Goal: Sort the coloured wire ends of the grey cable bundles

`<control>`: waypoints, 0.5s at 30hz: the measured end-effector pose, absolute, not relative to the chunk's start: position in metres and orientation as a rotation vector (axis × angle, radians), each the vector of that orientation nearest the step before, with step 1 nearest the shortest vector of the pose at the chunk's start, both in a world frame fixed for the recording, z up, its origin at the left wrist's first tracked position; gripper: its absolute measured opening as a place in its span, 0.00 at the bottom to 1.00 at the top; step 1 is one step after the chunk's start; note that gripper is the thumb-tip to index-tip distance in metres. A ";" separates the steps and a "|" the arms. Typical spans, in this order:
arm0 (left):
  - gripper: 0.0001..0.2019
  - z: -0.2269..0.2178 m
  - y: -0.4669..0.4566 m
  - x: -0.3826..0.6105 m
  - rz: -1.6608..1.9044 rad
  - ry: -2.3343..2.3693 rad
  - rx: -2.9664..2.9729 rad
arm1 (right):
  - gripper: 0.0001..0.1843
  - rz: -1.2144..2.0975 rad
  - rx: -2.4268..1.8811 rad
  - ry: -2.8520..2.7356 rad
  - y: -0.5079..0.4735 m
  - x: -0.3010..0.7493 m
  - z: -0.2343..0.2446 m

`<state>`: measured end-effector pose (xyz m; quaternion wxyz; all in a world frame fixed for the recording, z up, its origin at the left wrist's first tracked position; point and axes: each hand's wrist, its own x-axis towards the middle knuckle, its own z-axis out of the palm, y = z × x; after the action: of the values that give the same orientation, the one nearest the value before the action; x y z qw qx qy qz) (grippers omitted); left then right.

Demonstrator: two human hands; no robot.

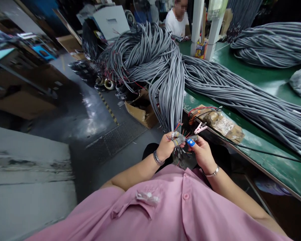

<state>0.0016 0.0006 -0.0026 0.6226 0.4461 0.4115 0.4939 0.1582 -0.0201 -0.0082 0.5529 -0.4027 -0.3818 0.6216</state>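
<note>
At the hanging ends of a grey cable bundle [169, 97], my left hand [166, 146] is closed around a cable end, with finger covers on some of its fingers. Thin coloured wires [177, 126] fan out from the stripped ends beside it. My right hand [203, 152], with a blue cover on the thumb, pinches the fine wires from the other side. The fingertips of both hands almost meet, so the exact wire between them is hidden. More stripped ends hang just below the hands.
On the green bench [273, 170] to my right lie a wooden block [220, 124], a pink clip [200, 128] and a long run of grey cables [240, 87]. A cardboard box [140, 112] sits on the floor ahead. Across the bench is another person [177, 21].
</note>
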 end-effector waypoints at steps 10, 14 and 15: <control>0.13 -0.006 0.001 0.005 1.142 0.995 1.073 | 0.11 1.471 -0.953 -0.869 -0.016 0.159 -0.013; 0.14 -0.009 0.001 0.011 1.188 1.011 1.008 | 0.11 1.463 -0.970 -0.872 -0.017 0.159 -0.010; 0.14 -0.009 0.001 0.012 1.195 1.012 0.998 | 0.11 1.456 -0.973 -0.871 -0.017 0.158 -0.010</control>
<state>0.0118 0.0010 -0.0086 0.5990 0.4302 0.4364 0.5154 0.1585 -0.0173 -0.0101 0.5586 -0.4126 -0.3695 0.6175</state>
